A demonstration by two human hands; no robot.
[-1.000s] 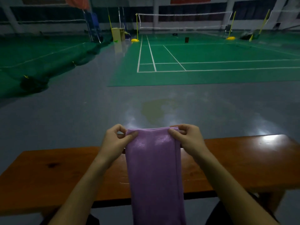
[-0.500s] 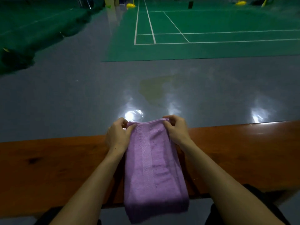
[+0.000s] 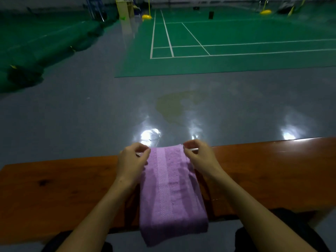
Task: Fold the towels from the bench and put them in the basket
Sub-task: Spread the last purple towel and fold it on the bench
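Towel (image 3: pixel 171 190) lies folded into a strip across our worktop (image 3: pixel 263 171), overhanging its near edge; left hand (image 3: pixel 131 160) and right hand (image 3: pixel 199 154) pinch its far corners (basket unseen), further folding left.

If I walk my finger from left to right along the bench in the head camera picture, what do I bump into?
Bare bench → left hand → purple towel → right hand → more bare bench.
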